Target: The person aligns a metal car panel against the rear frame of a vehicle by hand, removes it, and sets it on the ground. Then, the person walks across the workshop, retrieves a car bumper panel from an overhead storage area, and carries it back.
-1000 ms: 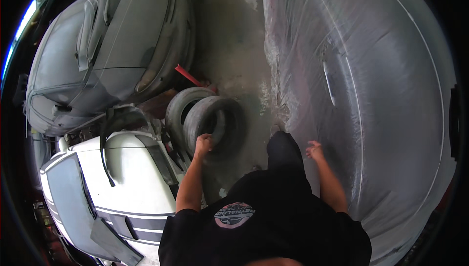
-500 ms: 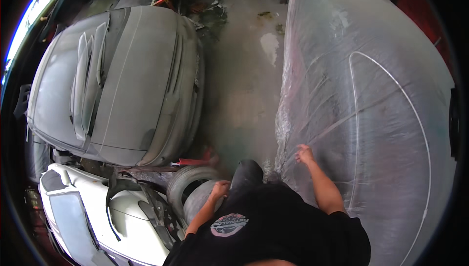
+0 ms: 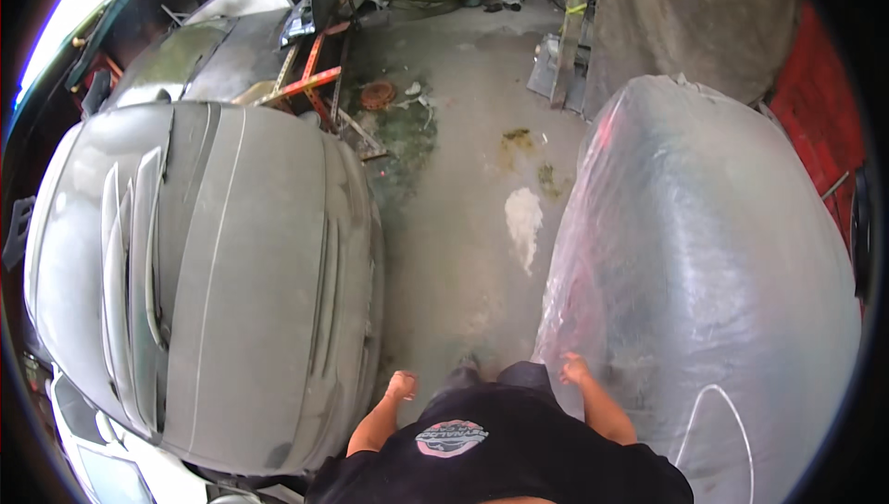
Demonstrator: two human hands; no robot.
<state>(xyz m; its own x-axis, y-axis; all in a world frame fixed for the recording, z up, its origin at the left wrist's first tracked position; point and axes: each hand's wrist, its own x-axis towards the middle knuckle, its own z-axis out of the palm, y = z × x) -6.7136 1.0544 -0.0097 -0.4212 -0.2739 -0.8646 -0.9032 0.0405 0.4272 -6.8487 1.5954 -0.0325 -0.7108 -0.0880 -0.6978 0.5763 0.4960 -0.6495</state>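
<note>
My left hand (image 3: 401, 385) hangs at my left side with its fingers curled in, and nothing shows in it. It is over the floor strip, nearest to the front end of a dusty grey car (image 3: 250, 291). My right hand (image 3: 574, 369) hangs on the other side, its fingers loosely bent and a little apart, with nothing visible between them. Beside it stands a large car-shaped bulk under clear plastic sheeting (image 3: 713, 226). The hand overlaps the sheeting's edge in view; whether it touches cannot be told. A pale hose-like line (image 3: 718, 393) curves over the sheeting.
A concrete floor (image 3: 454, 226) with a white patch (image 3: 524, 226) runs ahead between car and sheeting. Orange metal stands (image 3: 310, 83) sit far left. A wooden post (image 3: 572, 41) and brown cloth (image 3: 690, 23) stand far right. A white car (image 3: 111, 467) is near left.
I have moved forward along the gap, so the cars and sheeting have shifted toward me. The loose tyre has left the view, and more of the far end shows. Both hands still hang at my sides.
</note>
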